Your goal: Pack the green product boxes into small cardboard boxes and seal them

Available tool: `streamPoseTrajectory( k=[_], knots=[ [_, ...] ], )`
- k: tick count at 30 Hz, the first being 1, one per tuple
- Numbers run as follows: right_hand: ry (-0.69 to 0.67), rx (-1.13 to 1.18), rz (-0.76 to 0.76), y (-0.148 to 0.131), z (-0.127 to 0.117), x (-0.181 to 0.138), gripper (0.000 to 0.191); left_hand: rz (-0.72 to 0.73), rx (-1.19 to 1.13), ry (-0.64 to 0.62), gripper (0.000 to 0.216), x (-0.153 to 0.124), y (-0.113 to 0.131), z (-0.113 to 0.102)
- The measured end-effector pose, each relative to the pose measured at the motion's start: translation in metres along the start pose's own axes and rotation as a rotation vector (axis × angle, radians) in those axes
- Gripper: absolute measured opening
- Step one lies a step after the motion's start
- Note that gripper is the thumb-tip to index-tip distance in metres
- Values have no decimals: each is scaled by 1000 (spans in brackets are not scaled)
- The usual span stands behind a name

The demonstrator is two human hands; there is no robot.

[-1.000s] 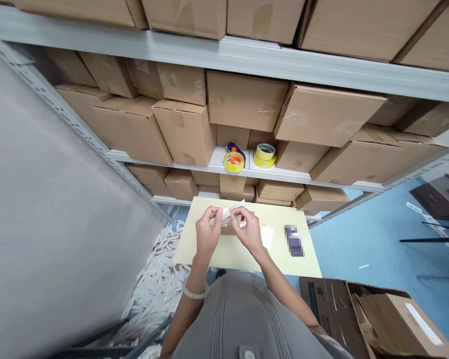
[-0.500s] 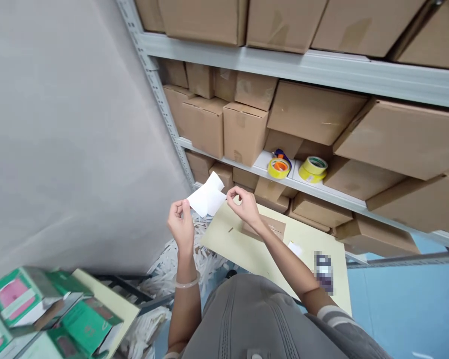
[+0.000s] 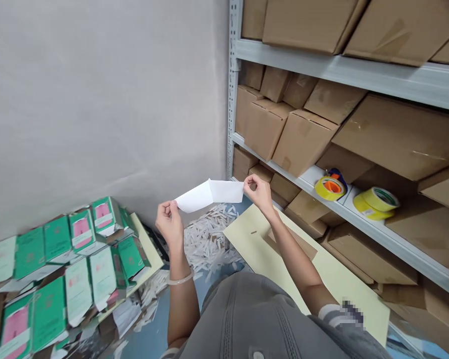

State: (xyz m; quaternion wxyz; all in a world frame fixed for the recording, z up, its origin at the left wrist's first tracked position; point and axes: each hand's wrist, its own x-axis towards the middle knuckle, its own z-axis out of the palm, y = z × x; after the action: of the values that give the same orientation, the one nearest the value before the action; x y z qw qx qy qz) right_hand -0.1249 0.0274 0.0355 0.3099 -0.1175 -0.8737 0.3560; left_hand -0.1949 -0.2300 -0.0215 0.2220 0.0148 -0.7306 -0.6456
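- The left hand (image 3: 170, 224) is pinching one end of a white paper (image 3: 202, 195) between thumb and fingers.
- The right hand (image 3: 260, 193) is pinching the other end, so the paper is hanging in mid-air between the two, bending at a crease near its middle.
- To me it is looking light and thin, holding some flatness but probably creasing or tearing under a hard pull; the outer edges are seeming the best places for a soft grip.
- Below it, white strips (image 3: 205, 242) are lying heaped on the floor (image 3: 144, 330).
- Brown cardboard (image 3: 306, 248) is resting on the pale table (image 3: 243, 230), the right forearm partly hiding it.
- Green boxes (image 3: 57, 237) are sitting in rows off to the left.
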Motion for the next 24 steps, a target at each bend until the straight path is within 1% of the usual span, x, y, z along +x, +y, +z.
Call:
streamPoseTrajectory(
  k=[4, 6, 10, 12, 15, 18, 21, 24],
  knots=[
    [-36, -1, -12, -3, 14, 6, 11, -36, 27, 67, 23, 5, -17, -28],
    [-36, -5, -14, -3, 17, 9, 11, -50, 69, 134, 23, 9, -24, -41],
    [-7, 13, 12, 1, 16, 15, 10, -68, 151, 316, 20, 17, -33, -63],
    [7, 22, 22, 5, 13, 17, 10, -80, 151, 359, 18, 20, -34, -70],
    [18, 12, 30, 11, 10, 18, 9, -91, 145, 368, 18, 21, -32, -73],
    [16, -27, 39, 15, 14, 20, 10, -86, 156, 346, 18, 20, -28, -70],
    [-11, -80, 39, 14, 24, 28, 11, -78, 146, 319, 19, 19, -26, -65],
    [-53, -136, 23, 12, 39, 41, 12, -79, 134, 311, 20, 19, -26, -63]
  ],
)
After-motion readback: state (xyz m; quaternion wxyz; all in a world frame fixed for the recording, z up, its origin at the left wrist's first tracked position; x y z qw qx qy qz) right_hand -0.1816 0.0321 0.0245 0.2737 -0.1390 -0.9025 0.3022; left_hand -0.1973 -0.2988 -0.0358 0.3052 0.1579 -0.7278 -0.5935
